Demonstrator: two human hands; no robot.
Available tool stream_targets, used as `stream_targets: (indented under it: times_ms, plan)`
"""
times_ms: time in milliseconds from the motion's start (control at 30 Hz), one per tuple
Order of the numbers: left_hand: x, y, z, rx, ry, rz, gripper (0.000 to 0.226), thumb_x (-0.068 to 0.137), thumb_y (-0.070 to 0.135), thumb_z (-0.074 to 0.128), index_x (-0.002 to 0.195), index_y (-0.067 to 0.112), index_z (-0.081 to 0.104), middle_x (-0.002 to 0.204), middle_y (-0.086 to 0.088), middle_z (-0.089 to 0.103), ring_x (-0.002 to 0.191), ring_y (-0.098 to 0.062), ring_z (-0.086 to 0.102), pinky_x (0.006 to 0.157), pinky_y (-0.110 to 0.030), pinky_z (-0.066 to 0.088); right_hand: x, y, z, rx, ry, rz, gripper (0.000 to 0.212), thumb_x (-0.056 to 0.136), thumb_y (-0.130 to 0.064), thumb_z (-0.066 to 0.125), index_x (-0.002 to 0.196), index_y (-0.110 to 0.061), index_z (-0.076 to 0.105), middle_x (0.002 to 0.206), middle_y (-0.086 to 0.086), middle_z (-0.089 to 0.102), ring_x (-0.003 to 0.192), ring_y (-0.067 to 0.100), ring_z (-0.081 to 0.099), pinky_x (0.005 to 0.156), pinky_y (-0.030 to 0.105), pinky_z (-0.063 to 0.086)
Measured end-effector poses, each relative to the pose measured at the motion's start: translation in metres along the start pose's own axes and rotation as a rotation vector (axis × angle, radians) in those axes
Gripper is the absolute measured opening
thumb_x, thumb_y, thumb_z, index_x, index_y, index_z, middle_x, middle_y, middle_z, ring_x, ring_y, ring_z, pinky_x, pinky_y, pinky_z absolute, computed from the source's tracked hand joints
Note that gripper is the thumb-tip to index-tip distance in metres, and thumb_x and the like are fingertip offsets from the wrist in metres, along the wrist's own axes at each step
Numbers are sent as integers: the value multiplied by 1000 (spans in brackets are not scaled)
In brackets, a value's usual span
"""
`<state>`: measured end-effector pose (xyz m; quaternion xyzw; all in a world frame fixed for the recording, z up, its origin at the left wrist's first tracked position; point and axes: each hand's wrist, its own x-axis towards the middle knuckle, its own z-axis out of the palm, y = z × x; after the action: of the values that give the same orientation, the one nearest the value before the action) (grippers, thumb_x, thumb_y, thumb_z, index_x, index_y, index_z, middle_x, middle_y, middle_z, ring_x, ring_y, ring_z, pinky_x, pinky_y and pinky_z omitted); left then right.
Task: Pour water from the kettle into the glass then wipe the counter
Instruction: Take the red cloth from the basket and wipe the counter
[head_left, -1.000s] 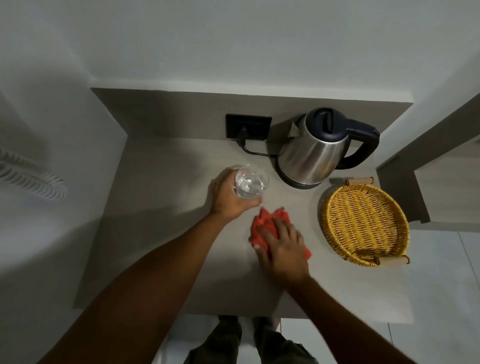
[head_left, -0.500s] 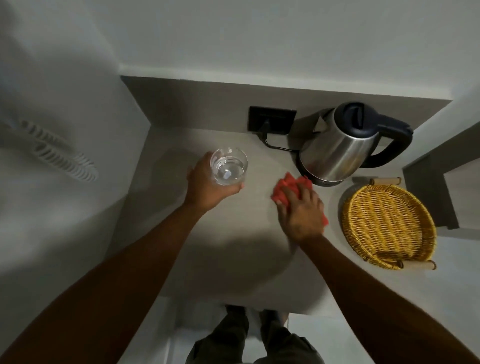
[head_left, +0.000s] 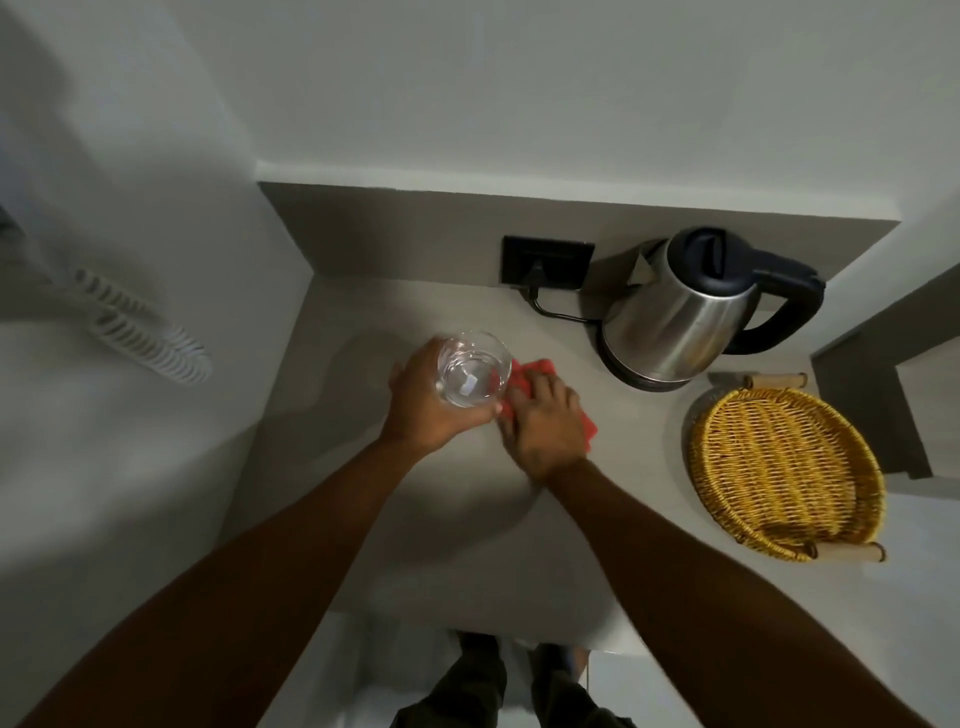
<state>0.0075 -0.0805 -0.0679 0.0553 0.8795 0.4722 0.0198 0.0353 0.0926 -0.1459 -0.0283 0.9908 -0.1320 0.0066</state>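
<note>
Left hand (head_left: 426, 402) gripping one glass (head_left: 471, 375), right hand (head_left: 545, 428) flat on one red cloth (head_left: 535, 370), one kettle (head_left: 680, 312)

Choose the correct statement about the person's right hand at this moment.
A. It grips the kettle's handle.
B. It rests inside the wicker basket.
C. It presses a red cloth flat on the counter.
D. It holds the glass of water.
C: the right hand lies palm-down on the red cloth on the counter, while the left hand holds the glass.
</note>
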Motion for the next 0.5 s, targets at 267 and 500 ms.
stream_targets:
  times_ms: [267,500]
  plan:
    - [-17,0,43,34,-37,-18,82,40,49,90,115,37,57,113,6,72,104,-16,68,94,-46,57,-69,88,-13,-65,76,292,53,95,-61,32,141,-34,38,146,11,38,129,36,35,102,55,35]
    - [-15,6,72,68,-106,17,85,47,43,97,123,26,62,120,6,70,111,-17,65,99,-47,54,-80,86,-16,-78,46,340,56,95,-62,29,141,-33,39,147,12,37,132,38,33,104,55,34]
